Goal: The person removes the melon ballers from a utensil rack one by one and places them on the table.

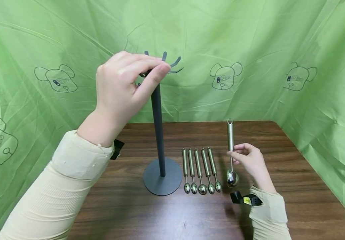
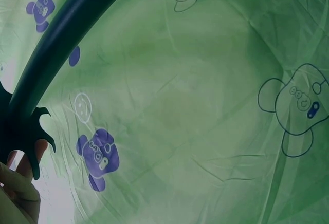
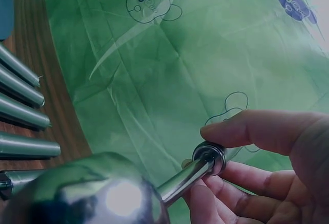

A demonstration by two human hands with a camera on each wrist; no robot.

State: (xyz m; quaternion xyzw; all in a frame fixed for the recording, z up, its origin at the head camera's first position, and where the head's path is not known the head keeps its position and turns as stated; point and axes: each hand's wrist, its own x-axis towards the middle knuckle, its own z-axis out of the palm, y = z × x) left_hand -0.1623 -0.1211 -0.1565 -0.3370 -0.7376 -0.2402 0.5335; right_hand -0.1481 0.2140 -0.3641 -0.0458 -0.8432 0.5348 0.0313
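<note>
My right hand (image 1: 250, 161) pinches a shiny steel scoop (image 1: 231, 140) between thumb and fingers at the lower part of its handle. The scoop stands upright, ring end up and round bowl (image 3: 92, 193) down, over the right half of the table. At the left, my left hand (image 1: 127, 78) holds the hooked top of a dark grey rack stand (image 1: 158, 130). Thumb and fingers close around its head, hiding part of it; several curved hooks (image 1: 177, 61) stick out beyond the fingertips. From below, the left wrist view shows fingers (image 2: 38, 154) among the hooks.
Several smaller steel scoops (image 1: 199, 166) lie side by side on the wooden table (image 1: 196, 223), handles away from me, between the stand's round base (image 1: 172, 181) and my right hand. A green cloth (image 1: 250, 30) with bear-head drawings surrounds the table's back and sides.
</note>
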